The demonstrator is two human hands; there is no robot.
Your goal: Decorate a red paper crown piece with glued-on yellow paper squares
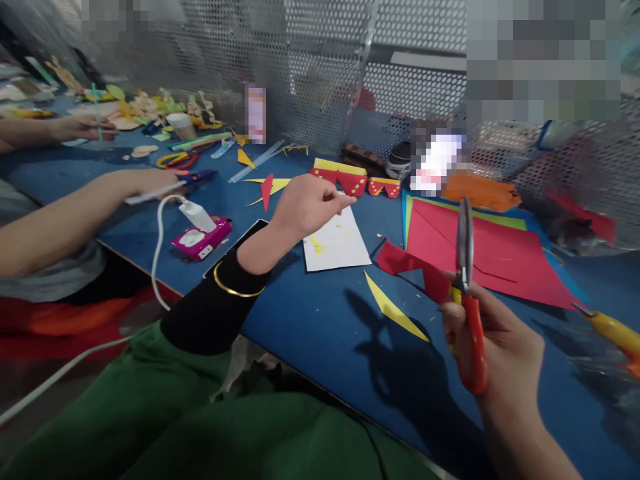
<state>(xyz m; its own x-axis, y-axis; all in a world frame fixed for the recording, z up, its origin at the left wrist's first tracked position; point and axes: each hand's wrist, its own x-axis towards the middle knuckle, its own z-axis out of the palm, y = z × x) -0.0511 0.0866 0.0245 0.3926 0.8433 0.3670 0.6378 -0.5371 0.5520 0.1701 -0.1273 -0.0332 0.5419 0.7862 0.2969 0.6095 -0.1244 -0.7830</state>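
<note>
Scissors point(465, 273) near 4 o'clock, gripped by right hand point(505, 347); long axis near-vertical, blades toward 12. Left hand point(307, 203) above white sheet point(347, 250), fingertips pressed together; cannot tell whether anything's pinched.

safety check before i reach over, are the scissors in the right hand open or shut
Shut, it seems: the scissors show their blades lying together, with no visible gap.

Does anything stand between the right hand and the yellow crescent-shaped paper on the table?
Nothing visible stands between the right hand, which holds the scissors, and the yellow paper. A red strip shows beyond the yellow paper, not across the way.
</note>
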